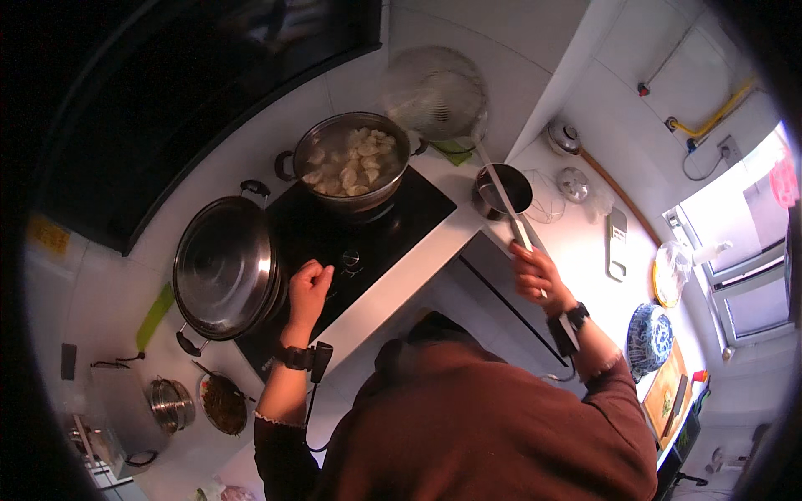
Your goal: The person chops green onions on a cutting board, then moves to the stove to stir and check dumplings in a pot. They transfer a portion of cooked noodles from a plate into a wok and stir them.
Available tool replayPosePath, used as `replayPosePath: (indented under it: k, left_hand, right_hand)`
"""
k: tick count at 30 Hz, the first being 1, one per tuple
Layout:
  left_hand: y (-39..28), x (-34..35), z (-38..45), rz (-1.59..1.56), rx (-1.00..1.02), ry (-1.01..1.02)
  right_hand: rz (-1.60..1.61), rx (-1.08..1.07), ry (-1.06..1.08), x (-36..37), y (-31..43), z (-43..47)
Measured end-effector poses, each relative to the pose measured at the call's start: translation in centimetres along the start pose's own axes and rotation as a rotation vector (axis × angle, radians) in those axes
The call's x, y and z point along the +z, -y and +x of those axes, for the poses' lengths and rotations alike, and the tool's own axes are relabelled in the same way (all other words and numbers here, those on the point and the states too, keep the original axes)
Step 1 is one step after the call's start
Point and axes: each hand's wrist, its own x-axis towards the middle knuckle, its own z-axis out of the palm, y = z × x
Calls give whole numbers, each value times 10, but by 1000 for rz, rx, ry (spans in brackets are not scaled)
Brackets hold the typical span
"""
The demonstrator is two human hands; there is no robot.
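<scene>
My right hand (536, 275) grips the pale handle of a long-handled wire skimmer (432, 94). Blurred by motion, the skimmer's round basket hangs beyond the stockpot, near the tiled wall, and no food is visible in it. My left hand (310, 288) is curled into a fist above the black cooktop (326, 244), with nothing visible in it. On the far burner stands a steel pot (301, 141) full of dumplings (360, 163) in steaming water. A lidded steel pan (222, 269) sits left of my left hand.
Under the skimmer handle is a small dark saucepan (485, 210). A wire whisk (545, 200) and a grater (617, 241) lie to its right. A knife (675, 407) rests on a wooden cutting board (661, 382). At lower left are a plate of food (223, 407) and steel bowls (170, 404).
</scene>
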Motion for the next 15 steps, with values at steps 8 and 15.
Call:
replayPosePath:
  k: [8,15]
  left_hand:
    - [7,27,-24,-74,-92,99]
    - [-6,62,-27,-18,-61,76]
  right_hand:
    - [-639,-170,-462,-44,8,-126]
    - [-1112,-102,-658,-141,41,-161]
